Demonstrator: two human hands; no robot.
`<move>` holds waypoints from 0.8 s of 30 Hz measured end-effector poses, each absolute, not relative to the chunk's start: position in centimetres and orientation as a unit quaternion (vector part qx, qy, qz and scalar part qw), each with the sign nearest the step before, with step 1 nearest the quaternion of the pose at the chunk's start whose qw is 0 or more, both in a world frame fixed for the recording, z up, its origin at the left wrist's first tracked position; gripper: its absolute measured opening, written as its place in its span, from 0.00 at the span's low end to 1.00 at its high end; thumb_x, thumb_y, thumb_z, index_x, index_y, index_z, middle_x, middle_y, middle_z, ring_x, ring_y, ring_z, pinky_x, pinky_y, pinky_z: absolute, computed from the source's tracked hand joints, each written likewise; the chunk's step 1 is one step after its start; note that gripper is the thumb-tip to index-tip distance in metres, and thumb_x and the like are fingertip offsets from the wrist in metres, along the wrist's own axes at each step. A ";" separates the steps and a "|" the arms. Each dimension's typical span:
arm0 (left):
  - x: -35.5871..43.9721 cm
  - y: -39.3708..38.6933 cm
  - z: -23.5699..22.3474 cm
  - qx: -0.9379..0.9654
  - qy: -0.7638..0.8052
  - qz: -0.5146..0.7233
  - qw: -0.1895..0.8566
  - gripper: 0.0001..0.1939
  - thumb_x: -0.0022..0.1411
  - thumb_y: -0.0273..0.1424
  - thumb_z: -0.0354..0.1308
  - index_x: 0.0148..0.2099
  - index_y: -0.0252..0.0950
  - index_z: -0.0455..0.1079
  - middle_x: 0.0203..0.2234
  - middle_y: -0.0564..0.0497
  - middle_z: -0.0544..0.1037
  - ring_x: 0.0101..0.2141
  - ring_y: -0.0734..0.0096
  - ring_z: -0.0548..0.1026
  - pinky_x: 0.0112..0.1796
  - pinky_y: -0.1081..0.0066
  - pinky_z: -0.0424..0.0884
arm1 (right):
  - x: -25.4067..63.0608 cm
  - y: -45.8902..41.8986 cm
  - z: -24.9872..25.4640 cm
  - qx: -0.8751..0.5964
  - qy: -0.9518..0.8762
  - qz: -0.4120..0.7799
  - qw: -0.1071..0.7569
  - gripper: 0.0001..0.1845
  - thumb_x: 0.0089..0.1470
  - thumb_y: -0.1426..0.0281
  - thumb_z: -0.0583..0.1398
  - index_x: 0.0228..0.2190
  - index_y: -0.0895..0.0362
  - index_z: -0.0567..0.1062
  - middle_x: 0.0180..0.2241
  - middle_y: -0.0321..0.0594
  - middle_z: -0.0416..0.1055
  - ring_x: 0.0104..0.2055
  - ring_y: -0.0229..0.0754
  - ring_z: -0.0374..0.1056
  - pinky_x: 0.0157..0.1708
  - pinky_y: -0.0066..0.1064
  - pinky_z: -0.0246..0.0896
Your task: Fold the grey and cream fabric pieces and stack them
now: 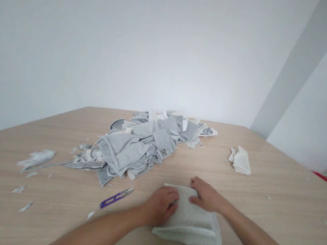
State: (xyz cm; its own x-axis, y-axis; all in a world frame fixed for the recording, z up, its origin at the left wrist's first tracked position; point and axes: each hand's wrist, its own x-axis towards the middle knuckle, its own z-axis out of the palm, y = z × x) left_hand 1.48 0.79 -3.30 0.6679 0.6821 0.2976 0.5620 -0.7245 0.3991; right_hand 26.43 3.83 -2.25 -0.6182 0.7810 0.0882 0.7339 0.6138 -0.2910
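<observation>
A light grey-green piece of cloth [189, 216] lies on the table in front of me, with a fold running across its near end. My left hand [161, 205] rests on the cloth's left side, fingers loosely bent and the thumb apart from them. On the far right edge lies my right hand [207, 195], fingers stretched out and thumb spread over the fabric. Neither hand grips anything that I can see. To the left of my left hand are purple thread snips [116, 198], their metal tips pointing toward the pile of fabric.
A heap of grey, white and striped fabric pieces [143, 139] spreads over the middle of the table [257, 217]. Folded cream cloth [240, 160] sits at the right. Shredded scraps [38, 158] lie at the left, with small bits scattered about. A white wall [167, 52] stands behind.
</observation>
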 end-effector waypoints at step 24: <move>0.1 4.4 -6.4 0.866 0.439 0.231 0.052 0.20 0.60 0.35 0.52 0.54 0.37 0.59 0.49 0.43 0.70 0.50 0.57 0.67 0.51 0.56 0.63 | 40.5 15.1 -3.9 -0.831 -0.539 0.038 0.132 0.16 0.58 0.69 0.50 0.43 0.64 0.69 0.41 0.56 0.72 0.46 0.47 0.69 0.41 0.30 0.59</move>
